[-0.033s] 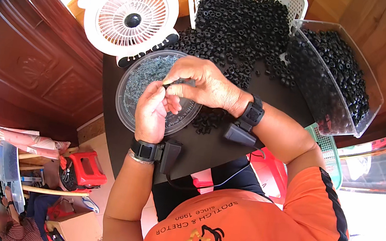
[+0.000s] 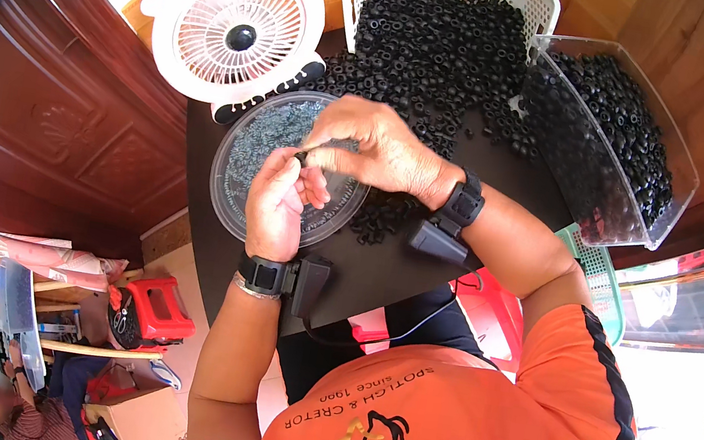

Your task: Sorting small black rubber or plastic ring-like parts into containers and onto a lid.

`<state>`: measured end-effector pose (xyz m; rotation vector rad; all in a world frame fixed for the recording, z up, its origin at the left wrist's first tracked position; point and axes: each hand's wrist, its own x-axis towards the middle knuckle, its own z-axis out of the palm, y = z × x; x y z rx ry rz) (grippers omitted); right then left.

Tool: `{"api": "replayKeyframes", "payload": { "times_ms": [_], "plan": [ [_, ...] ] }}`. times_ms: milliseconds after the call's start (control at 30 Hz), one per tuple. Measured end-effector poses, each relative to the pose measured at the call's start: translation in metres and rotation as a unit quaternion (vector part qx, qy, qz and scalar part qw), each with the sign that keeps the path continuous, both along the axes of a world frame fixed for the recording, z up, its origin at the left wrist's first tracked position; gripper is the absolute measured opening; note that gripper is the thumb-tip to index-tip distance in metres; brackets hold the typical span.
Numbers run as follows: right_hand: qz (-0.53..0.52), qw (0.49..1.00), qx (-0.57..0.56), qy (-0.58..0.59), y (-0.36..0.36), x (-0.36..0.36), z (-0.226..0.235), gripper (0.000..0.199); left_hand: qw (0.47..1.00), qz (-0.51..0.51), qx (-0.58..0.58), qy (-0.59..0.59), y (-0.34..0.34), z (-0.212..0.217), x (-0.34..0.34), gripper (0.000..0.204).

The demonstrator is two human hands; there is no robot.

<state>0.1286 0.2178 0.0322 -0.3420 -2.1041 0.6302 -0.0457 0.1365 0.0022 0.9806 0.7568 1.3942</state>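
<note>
Over a round clear tub (image 2: 223, 201) of small shiny bluish-grey pieces, both hands meet fingertip to fingertip. My left hand (image 2: 276, 209) pinches a small black ring-like piece (image 2: 300, 158) between thumb and fingertips, its other fingers loosely curled. From the right, my right hand (image 2: 372, 148) comes in with thumb and forefinger closed at that same piece. Anything else between the right fingertips is too small to make out. Behind my right hand, loose black ring-shaped pieces (image 2: 430, 95) lie heaped on the dark tabletop (image 2: 381, 270).
A white perforated basket (image 2: 543, 7) lies tipped at the back, black pieces spilling from it. To its right stands a clear bin (image 2: 641, 236) of more black pieces. A white fan (image 2: 241, 38) stands at back left. A green basket (image 2: 606, 285) sits beyond my right elbow.
My right hand has shifted very slightly up at the knuckles and looks a little blurred. A bit more of the black piece shows at the fingertips. My left hand stays put.
</note>
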Motion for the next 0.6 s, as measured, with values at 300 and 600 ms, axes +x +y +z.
{"api": "replayKeyframes", "payload": {
  "times_ms": [300, 600],
  "plan": [
    [-0.346, 0.883, 0.02, -0.316, 0.046, 0.063, 0.003, 0.012, 1.0, 0.018, 0.007, -0.009, -0.001, 0.005, -0.001, 0.021],
    [-0.343, 0.853, 0.017, -0.393, 0.054, 0.052, -0.013, 0.012, 1.0, 0.03, 0.005, -0.007, -0.001, 0.006, -0.002, 0.021]
  ]
}}
